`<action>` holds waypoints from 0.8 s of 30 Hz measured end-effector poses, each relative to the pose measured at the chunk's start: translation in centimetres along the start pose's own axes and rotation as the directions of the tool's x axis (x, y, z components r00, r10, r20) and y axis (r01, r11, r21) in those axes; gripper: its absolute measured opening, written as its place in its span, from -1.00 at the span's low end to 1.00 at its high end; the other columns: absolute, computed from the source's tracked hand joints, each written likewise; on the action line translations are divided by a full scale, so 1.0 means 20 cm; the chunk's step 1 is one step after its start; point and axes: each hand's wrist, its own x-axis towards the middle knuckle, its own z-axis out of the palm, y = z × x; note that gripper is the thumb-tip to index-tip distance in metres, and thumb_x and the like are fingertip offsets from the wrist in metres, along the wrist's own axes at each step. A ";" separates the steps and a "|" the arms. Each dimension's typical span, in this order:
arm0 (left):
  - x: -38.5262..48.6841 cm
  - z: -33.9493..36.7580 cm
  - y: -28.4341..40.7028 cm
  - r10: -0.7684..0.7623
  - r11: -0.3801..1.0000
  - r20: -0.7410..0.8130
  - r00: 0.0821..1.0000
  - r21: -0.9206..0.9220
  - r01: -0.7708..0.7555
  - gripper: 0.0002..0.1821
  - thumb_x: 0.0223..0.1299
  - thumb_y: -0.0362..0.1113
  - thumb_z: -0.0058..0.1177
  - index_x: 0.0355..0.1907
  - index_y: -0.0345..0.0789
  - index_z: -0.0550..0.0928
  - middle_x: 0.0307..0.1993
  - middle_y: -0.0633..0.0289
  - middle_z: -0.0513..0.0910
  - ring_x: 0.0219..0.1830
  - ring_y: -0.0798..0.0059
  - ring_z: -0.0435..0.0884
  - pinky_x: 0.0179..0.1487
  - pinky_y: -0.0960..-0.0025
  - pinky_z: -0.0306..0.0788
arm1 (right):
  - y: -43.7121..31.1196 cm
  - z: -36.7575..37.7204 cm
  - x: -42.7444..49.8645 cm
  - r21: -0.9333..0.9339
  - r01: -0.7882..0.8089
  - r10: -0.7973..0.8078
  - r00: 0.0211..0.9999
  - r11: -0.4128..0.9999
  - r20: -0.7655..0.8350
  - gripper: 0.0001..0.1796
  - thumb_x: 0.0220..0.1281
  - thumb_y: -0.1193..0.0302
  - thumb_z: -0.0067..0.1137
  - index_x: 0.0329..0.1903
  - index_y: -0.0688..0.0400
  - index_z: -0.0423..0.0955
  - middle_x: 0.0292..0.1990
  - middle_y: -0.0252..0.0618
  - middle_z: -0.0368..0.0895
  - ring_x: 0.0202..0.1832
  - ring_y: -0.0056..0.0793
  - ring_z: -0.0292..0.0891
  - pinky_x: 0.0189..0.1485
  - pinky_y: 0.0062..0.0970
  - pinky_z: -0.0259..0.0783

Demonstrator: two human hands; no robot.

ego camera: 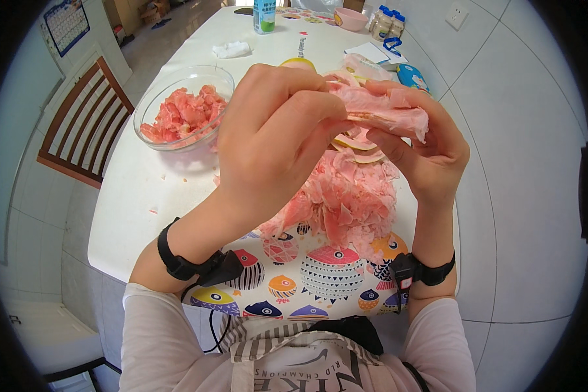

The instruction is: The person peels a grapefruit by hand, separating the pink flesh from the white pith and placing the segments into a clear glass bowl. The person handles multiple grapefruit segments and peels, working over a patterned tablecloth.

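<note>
Raised over the table, my left hand (279, 127) and my right hand (421, 142) both grip a piece of pink pomelo with pale pith (382, 110). My left fingers pinch its left end, and my right thumb and fingers hold it from below and behind. Below them lies a heap of pink membrane scraps (348, 196). Thick curved rind pieces (357, 142) lie behind the heap, partly hidden by my hands. To the left, a clear glass bowl (147, 132) holds peeled pink pulp (188, 112).
A fish-patterned cover (294, 289) lies at the near edge of the white table (122, 215). Farther back are a crumpled white tissue (231, 49), a blue carton (264, 17), a pink bowl (351, 19) and several small bottles (384, 24). A tiled wall stands at the right, a wooden chair (85, 122) at the left.
</note>
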 end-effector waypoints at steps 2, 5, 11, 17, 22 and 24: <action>0.00 0.00 0.00 0.021 1.000 -0.021 1.000 -0.006 -0.021 -0.70 -0.29 -0.54 0.33 -0.38 -0.29 0.61 -0.33 0.26 0.56 -0.32 0.34 0.50 -0.32 0.38 0.37 | 0.00 -0.01 0.00 0.003 0.001 -0.001 1.000 1.000 -0.001 -0.50 -0.04 0.75 0.32 0.05 0.32 0.47 0.02 0.08 0.58 0.13 -0.15 0.51 0.11 -0.29 0.52; 0.01 -0.02 0.00 0.053 0.998 0.029 0.998 0.013 -0.054 -0.69 -0.22 -0.54 0.37 -0.32 -0.33 0.63 -0.28 0.22 0.58 -0.28 0.37 0.54 -0.29 0.44 0.40 | 0.01 -0.02 0.00 -0.096 0.067 -0.064 0.998 0.993 0.027 -0.49 -0.06 0.76 0.32 0.04 0.32 0.47 0.02 0.09 0.58 0.14 -0.13 0.51 0.14 -0.26 0.49; 0.00 0.00 0.00 0.103 0.994 -0.021 0.994 0.025 -0.103 -0.69 -0.31 -0.55 0.31 -0.37 -0.33 0.61 -0.32 0.23 0.57 -0.35 0.32 0.52 -0.36 0.40 0.38 | 0.00 -0.04 0.00 -0.145 0.121 -0.111 0.991 0.982 0.073 -0.50 -0.07 0.77 0.32 0.02 0.33 0.47 0.03 0.12 0.57 0.13 -0.12 0.51 0.14 -0.26 0.49; -0.01 0.00 -0.01 0.183 0.983 0.017 0.983 0.012 -0.183 -0.70 -0.28 -0.59 0.26 -0.36 -0.38 0.57 -0.33 0.18 0.55 -0.35 0.31 0.53 -0.35 0.38 0.42 | -0.01 -0.03 0.01 -0.171 0.163 -0.154 0.986 0.972 0.066 -0.50 -0.06 0.77 0.31 0.04 0.34 0.47 0.01 0.12 0.58 0.11 -0.13 0.53 0.10 -0.29 0.52; -0.03 0.03 -0.01 0.204 0.979 0.015 0.979 -0.024 -0.203 -0.67 -0.23 -0.62 0.26 -0.30 -0.41 0.54 -0.28 0.11 0.53 -0.35 0.27 0.53 -0.30 0.34 0.45 | -0.03 -0.01 0.00 -0.029 -0.017 0.016 0.998 0.999 -0.054 -0.54 -0.03 0.74 0.32 0.02 0.34 0.51 -0.05 -0.12 0.64 -0.06 -0.42 0.63 -0.01 -0.48 0.57; -0.03 0.03 -0.02 0.221 0.975 0.020 0.975 -0.009 -0.221 -0.65 -0.22 -0.63 0.26 -0.27 -0.42 0.53 -0.26 0.09 0.52 -0.34 0.25 0.53 -0.29 0.33 0.45 | -0.04 0.00 0.00 0.024 -0.085 0.086 0.994 0.996 -0.071 -0.52 -0.03 0.75 0.32 0.03 0.34 0.50 -0.05 -0.07 0.64 -0.06 -0.38 0.63 -0.02 -0.46 0.59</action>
